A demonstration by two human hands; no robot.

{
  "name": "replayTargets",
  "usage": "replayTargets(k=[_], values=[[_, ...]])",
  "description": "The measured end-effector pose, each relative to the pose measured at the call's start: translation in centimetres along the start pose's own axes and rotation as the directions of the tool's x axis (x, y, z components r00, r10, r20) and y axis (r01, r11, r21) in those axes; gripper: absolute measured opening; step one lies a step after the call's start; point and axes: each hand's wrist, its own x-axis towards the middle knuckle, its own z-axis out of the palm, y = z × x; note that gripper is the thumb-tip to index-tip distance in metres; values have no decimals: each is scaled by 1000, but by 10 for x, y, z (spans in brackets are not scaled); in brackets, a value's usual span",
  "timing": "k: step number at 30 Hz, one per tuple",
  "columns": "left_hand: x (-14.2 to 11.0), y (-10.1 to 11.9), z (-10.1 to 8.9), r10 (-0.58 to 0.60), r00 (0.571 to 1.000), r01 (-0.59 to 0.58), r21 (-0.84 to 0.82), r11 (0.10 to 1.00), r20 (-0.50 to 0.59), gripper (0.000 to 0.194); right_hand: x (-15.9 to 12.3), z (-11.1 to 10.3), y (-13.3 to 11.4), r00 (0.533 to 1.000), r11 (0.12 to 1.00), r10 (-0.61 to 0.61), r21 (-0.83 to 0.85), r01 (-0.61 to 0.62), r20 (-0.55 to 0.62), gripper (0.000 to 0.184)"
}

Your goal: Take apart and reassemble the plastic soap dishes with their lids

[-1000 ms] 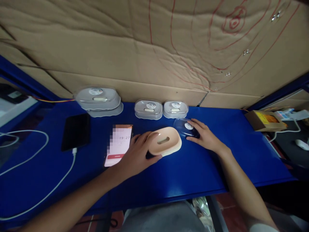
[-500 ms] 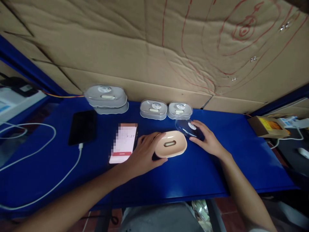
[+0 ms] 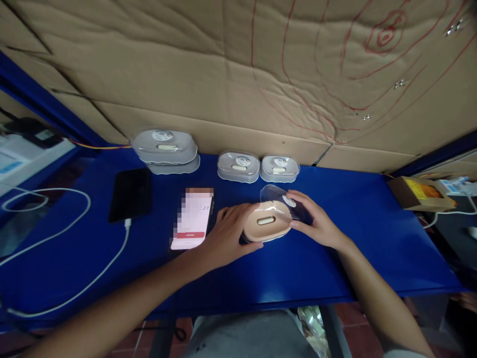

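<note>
A beige oval soap dish [image 3: 266, 226] with a slot in its middle rests on the blue table [image 3: 328, 258]. My left hand [image 3: 225, 237] curls round its left end and steadies it. My right hand [image 3: 316, 223] grips a clear plastic lid [image 3: 280, 203] with a round white sticker. The lid is tilted and lies partly over the dish's far right side.
Three closed lidded dishes stand along the back: a stacked pair [image 3: 166, 149], one [image 3: 239, 165] and another [image 3: 279, 168]. A lit phone [image 3: 194, 219] lies left of my hand, beside a dark phone [image 3: 130, 193] on a white cable [image 3: 55, 293]. Cardboard wall behind; a small box [image 3: 420, 193] at right.
My right hand has brought the clear lid leftward from the table beside the dish up and partly over it. My left hand has stayed on the dish's left end.
</note>
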Motion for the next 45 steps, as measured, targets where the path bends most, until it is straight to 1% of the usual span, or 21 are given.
replayTargets(k=[2, 6, 10, 12, 14, 16, 18, 21, 23, 25, 29, 34, 42, 45], values=[[-1, 2, 0, -13, 1000, 13, 0, 1000, 0, 87, -1, 3, -4, 999, 999, -40, 14, 40, 19, 68], [-4, 4, 2, -12, 1000, 12, -3, 1000, 7, 94, -2, 7, -11, 994, 996, -84, 36, 82, 64, 73], [-8, 4, 6, 24, 999, -24, 2, 1000, -47, 113, -3, 4, -15, 986, 988, -132, 95, 123, 99, 74], [-9, 5, 8, 44, 997, -44, 5, 999, -63, 121, -4, 0, -17, 985, 982, -149, 131, 136, 92, 73], [-10, 5, 10, 51, 997, -49, 26, 998, -54, 119, -6, -4, -18, 987, 980, -150, 138, 140, 65, 72], [-11, 5, 11, 48, 998, -46, 47, 998, -48, 111, -6, -6, -19, 989, 983, -145, 122, 139, 42, 73], [-11, 5, 10, 24, 998, -22, 36, 999, -59, 103, -6, -5, -20, 990, 986, -137, 99, 133, 33, 73], [-9, 5, 8, -32, 998, 32, -2, 999, -56, 98, -5, -1, -20, 990, 989, -135, 68, 132, 33, 75], [-8, 5, 6, -32, 999, 32, -3, 999, -22, 98, -5, 0, -20, 990, 989, -142, 54, 140, 27, 75], [-8, 5, 5, -8, 1000, 8, 3, 1000, 8, 100, -4, 0, -20, 989, 989, -146, 40, 145, 11, 74], [-10, 7, 5, 24, 1000, -24, 22, 999, 14, 99, -5, 0, -19, 990, 990, -144, 13, 144, -9, 75], [-11, 11, 5, 47, 998, -48, 34, 998, 33, 97, -4, 3, -20, 987, 987, -161, -18, 161, 11, 75], [-12, 12, 6, 61, 995, -65, 50, 997, 78, 99, -3, 3, -20, 982, 981, -189, -34, 189, 2, 76], [-13, 12, 6, 74, 995, -80, 82, 993, 68, 101, -4, 5, -20, 982, 981, -190, -46, 191, 14, 78]])
